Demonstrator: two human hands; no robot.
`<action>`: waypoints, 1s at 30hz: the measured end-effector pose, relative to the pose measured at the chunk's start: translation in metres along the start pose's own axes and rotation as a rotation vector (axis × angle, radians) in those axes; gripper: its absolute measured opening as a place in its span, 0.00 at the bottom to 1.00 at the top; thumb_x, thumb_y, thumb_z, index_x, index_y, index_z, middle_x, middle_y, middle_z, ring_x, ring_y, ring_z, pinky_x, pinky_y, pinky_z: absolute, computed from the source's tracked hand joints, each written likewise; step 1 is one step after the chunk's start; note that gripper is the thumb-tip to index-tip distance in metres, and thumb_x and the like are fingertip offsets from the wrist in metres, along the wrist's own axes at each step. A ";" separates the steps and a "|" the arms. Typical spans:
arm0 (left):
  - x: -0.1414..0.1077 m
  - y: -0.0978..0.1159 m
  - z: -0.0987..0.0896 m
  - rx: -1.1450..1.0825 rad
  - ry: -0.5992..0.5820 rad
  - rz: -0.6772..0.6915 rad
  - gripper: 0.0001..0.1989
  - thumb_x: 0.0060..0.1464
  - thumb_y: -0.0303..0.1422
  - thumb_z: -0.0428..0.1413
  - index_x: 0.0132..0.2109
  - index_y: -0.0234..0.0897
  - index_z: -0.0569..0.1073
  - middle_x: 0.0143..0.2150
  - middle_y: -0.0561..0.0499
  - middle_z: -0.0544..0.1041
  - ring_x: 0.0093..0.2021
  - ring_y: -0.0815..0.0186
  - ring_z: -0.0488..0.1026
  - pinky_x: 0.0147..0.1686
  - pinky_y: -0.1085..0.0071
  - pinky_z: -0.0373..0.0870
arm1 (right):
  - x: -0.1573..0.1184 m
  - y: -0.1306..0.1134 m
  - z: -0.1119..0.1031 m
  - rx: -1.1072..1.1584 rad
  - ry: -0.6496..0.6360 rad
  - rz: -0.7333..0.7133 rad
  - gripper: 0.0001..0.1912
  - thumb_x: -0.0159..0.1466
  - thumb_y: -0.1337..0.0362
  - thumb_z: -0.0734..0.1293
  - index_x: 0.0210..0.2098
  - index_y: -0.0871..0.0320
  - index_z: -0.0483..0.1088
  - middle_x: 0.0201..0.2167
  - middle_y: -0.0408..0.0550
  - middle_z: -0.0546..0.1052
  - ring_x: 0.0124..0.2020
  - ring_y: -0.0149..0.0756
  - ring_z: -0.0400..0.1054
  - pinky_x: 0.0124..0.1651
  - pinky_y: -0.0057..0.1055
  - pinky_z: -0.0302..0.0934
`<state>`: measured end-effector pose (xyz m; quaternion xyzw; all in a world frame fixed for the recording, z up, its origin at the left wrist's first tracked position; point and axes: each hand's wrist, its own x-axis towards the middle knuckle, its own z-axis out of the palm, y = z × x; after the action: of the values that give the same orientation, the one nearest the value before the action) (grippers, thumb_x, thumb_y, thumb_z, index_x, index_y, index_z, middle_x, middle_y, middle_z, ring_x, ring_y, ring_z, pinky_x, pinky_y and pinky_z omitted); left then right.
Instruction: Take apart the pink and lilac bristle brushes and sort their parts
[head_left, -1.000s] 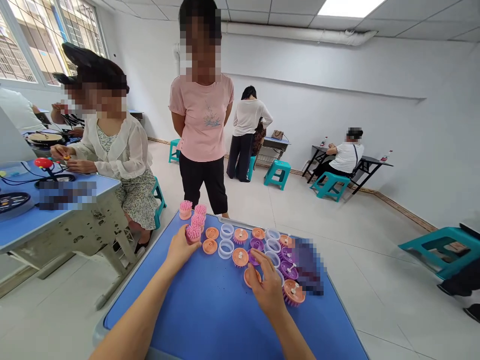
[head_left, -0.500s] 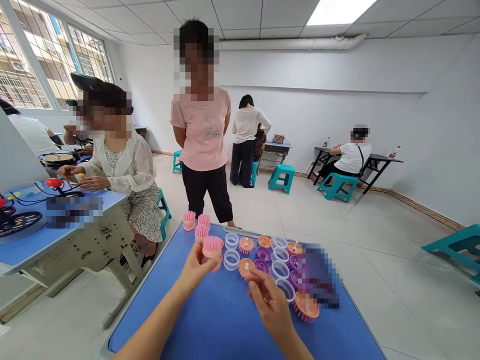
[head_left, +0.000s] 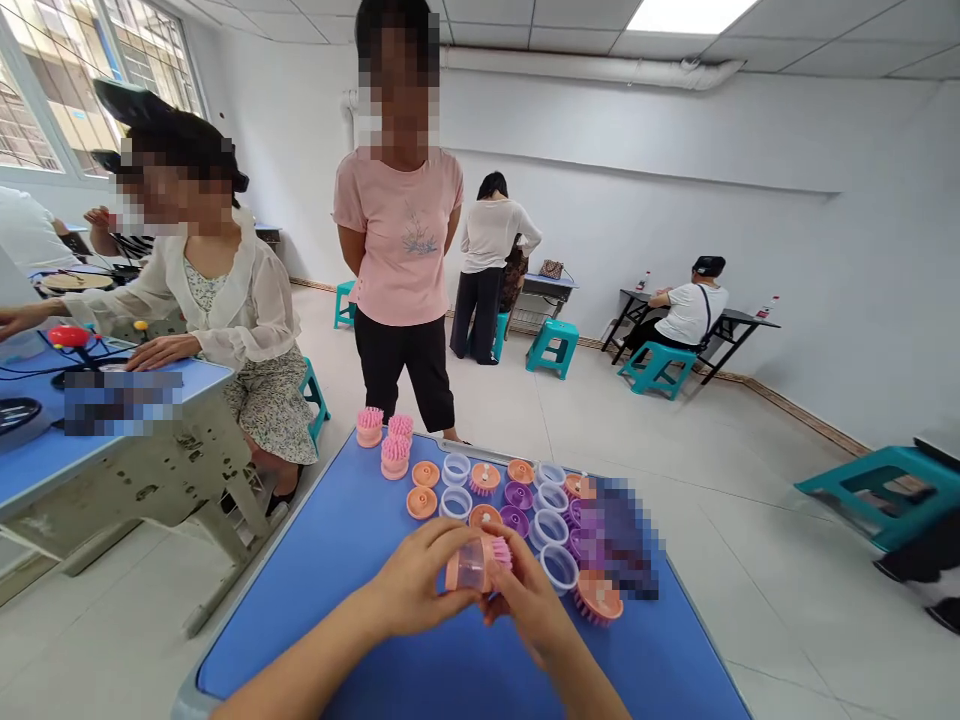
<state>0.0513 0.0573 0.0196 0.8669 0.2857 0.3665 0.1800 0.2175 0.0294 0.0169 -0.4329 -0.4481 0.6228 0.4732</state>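
Note:
Between both hands, over the front of the blue table, is a small round scrub brush with an orange base, a clear middle and pink bristles. It lies tilted on its side, bristles to the right. My left hand is wrapped round the base and clear part. At the bristle end, my right hand grips with thumb and fingers. Just beyond are orange caps, clear rings, purple discs and bristle heads lying bristles down. Similar brushes stand upright at the far left corner.
A blurred dark patch covers the table's right side. Across the far edge stands a person in a pink shirt. At the left another person sits at a blue desk. Green stools stand on the floor.
My left hand has brought the brush right and nearer, turning it on its side. My right hand has closed on its bristle end. The view has shifted slightly.

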 end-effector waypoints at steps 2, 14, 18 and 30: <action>-0.002 -0.002 0.002 0.057 0.018 0.056 0.24 0.52 0.35 0.53 0.54 0.39 0.56 0.48 0.42 0.69 0.48 0.60 0.67 0.45 0.65 0.68 | -0.001 -0.003 -0.001 0.056 -0.022 0.012 0.28 0.53 0.49 0.67 0.48 0.54 0.58 0.22 0.39 0.70 0.20 0.28 0.65 0.22 0.25 0.60; -0.002 -0.005 0.004 0.247 0.068 0.130 0.16 0.57 0.44 0.41 0.44 0.36 0.58 0.33 0.48 0.71 0.28 0.64 0.69 0.27 0.70 0.68 | -0.001 -0.001 0.000 0.061 -0.125 -0.002 0.25 0.52 0.47 0.67 0.40 0.58 0.65 0.21 0.40 0.71 0.19 0.28 0.66 0.21 0.25 0.61; -0.002 -0.007 0.006 0.222 0.054 0.092 0.16 0.56 0.44 0.41 0.42 0.36 0.59 0.32 0.48 0.71 0.26 0.65 0.69 0.25 0.70 0.66 | -0.001 -0.002 0.002 0.052 -0.130 -0.020 0.24 0.53 0.47 0.66 0.40 0.59 0.65 0.21 0.40 0.70 0.18 0.27 0.65 0.21 0.25 0.61; 0.002 0.003 0.002 -0.032 -0.010 -0.060 0.16 0.43 0.31 0.55 0.41 0.39 0.60 0.37 0.50 0.71 0.36 0.65 0.68 0.35 0.71 0.67 | -0.001 0.004 0.003 -0.017 -0.048 0.017 0.25 0.53 0.44 0.64 0.40 0.58 0.65 0.20 0.39 0.68 0.16 0.26 0.63 0.19 0.24 0.59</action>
<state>0.0553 0.0562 0.0205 0.8568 0.3049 0.3610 0.2064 0.2141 0.0277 0.0136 -0.4258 -0.4609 0.6330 0.4534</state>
